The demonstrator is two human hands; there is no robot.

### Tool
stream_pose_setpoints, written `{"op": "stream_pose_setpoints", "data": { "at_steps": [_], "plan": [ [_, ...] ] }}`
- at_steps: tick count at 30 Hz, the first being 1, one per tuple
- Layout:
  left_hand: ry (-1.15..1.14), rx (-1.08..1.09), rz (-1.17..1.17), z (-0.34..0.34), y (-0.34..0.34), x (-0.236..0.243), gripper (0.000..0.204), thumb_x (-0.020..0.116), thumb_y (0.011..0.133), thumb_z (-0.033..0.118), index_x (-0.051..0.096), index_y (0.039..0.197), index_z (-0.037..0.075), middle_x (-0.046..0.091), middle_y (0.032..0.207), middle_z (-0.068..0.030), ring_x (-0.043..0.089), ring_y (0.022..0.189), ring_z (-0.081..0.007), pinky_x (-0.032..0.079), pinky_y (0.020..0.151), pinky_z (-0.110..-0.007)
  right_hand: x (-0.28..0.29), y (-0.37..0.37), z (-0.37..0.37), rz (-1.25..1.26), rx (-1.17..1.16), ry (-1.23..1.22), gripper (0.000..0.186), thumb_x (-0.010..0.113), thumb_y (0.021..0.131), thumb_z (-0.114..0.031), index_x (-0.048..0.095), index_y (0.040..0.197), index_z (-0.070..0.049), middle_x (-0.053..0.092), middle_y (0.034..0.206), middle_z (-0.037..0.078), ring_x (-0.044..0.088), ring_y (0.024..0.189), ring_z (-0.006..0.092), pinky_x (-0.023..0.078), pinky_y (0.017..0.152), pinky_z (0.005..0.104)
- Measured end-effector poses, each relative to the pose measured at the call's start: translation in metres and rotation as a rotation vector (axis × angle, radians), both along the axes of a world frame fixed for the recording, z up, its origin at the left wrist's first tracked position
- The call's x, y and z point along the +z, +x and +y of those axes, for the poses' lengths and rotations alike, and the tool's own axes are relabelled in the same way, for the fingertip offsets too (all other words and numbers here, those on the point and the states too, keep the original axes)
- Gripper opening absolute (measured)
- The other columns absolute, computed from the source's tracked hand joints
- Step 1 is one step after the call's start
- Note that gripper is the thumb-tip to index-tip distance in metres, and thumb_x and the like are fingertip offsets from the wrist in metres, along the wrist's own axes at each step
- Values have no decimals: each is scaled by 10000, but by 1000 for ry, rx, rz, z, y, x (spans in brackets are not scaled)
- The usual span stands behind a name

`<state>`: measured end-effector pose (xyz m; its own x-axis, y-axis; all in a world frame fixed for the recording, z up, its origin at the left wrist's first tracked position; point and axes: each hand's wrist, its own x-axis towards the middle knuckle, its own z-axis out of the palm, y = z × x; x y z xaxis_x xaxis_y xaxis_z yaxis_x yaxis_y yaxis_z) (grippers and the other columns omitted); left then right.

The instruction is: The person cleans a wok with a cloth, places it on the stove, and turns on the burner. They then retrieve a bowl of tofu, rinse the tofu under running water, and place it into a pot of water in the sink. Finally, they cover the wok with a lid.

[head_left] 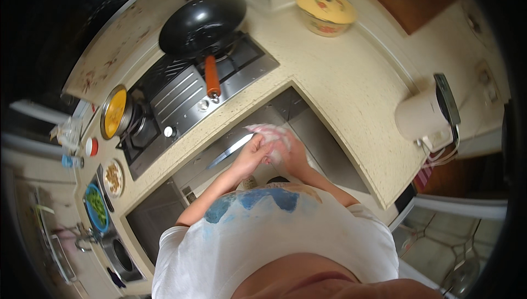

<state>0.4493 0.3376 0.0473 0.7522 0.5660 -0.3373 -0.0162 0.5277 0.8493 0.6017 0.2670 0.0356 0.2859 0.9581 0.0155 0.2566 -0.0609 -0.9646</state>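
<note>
A pink and white cloth [268, 130] is bunched between my two hands in front of my chest, over the floor before the cooktop. On its left side my left hand [250, 155] is closed with fingers bent onto it. My right hand [292, 155], slightly blurred, wraps the cloth from the right. Part of the cloth sticks out above the fingers. A black wok [206, 21] with an orange-brown handle [211, 76] sits tilted on the steel gas cooktop [175, 98], ahead of my hands.
A metal pan [132, 113] of yellow liquid is on the left burner. Farther left are a plate of brown pieces [113, 178], a knife [105, 190], a blue basket of greens [96, 208] and a sink [122, 256]. A lidded yellow pot [326, 12] and a white kettle [422, 115] stand right.
</note>
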Motion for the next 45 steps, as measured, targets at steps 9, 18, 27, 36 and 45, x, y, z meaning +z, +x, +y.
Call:
{"op": "stream_pose_setpoints", "data": {
  "at_steps": [9,18,27,36,45],
  "plan": [
    [-88,392,147,-34,-112,-21,255,569,908,240,534,1095,69,626,966,-61,609,773,-98,488,640,-194,4,197,100,-219,-516,-42,737,569,848,-484,393,1300,71,501,1233,272,532,1107,322,430,926,411],
    [-56,764,272,-110,-158,-17,192,587,894,277,559,901,87,620,864,-14,585,721,-83,463,616,-204,33,76,171,283,405,-90,584,550,891,-410,435,1247,38,511,1207,198,547,1062,314,490,857,393],
    [-45,1067,395,-184,-196,-8,188,584,890,278,559,895,91,623,878,-13,586,749,-86,455,631,-220,31,-2,277,1530,543,-377,394,604,853,-238,478,1062,71,564,991,150,549,953,252,452,885,360],
    [-257,1500,534,-318,-322,-52,168,589,886,273,556,853,111,614,848,-5,587,685,-70,472,574,-205,78,3,300,1751,749,-669,294,453,909,-82,350,637,-118,351,544,-36,369,474,59,380,461,201],
    [7,1827,617,-344,-499,-46,196,610,872,250,554,753,103,587,648,-11,536,548,-63,405,480,-196,152,-92,146,1583,715,-572,126,397,952,-144,445,936,-29,346,597,-30,341,450,60,362,420,201]
  ]
}}
